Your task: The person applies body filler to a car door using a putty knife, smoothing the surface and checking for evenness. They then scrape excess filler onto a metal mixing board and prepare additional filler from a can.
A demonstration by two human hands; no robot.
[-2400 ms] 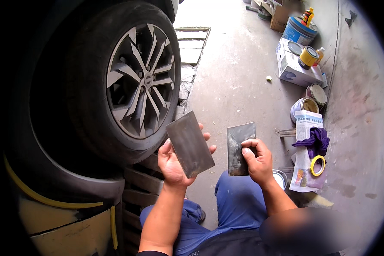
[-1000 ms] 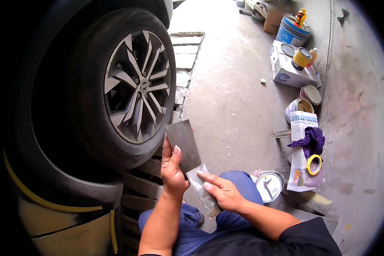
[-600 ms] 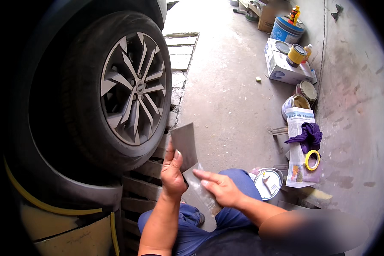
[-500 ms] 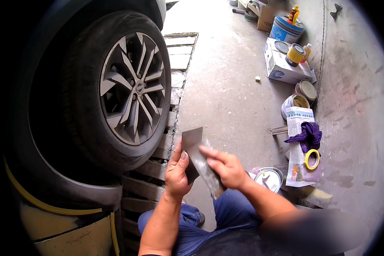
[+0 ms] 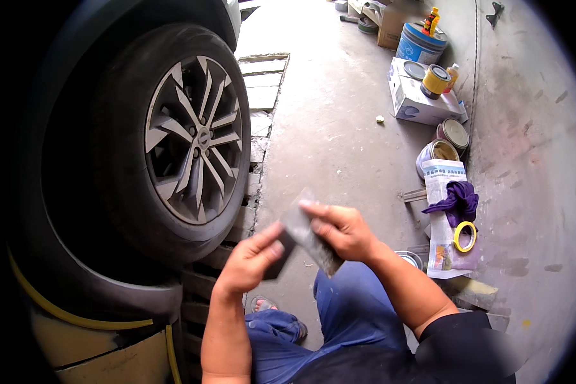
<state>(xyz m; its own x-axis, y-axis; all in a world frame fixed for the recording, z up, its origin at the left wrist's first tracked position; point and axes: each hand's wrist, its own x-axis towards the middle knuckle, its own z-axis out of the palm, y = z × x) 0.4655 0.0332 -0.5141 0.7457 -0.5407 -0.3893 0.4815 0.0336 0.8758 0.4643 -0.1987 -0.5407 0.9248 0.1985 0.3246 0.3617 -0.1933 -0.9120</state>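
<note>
Between my thumb and fingers, my left hand (image 5: 246, 259) grips a thin, dark grey rectangular sheet (image 5: 280, 259); motion blurs it. My right hand (image 5: 345, 233) is closed on a flat, light grey, smeared piece (image 5: 310, 240), with its thumb and index finger along the upper part. The two flat pieces overlap in front of my knees, the light one over the dark one. Blur hides whether they touch, and their exact kind does not show. To the left stands a car wheel (image 5: 203, 139) with a dark tyre and two-tone spokes.
Yellow tape (image 5: 89, 320) edges the bodywork at lower left. Along the wall at right are a low stand with newspaper (image 5: 443, 249), a purple cloth (image 5: 457, 203), a tape roll (image 5: 465, 237), open cans (image 5: 438, 153), a white box (image 5: 419, 102) and a blue bucket (image 5: 421, 46).
My left hand has shifted left and tilted the dark sheet lower. My right hand has risen slightly with the light grey piece, which now covers more of the sheet. The view has moved a little.
</note>
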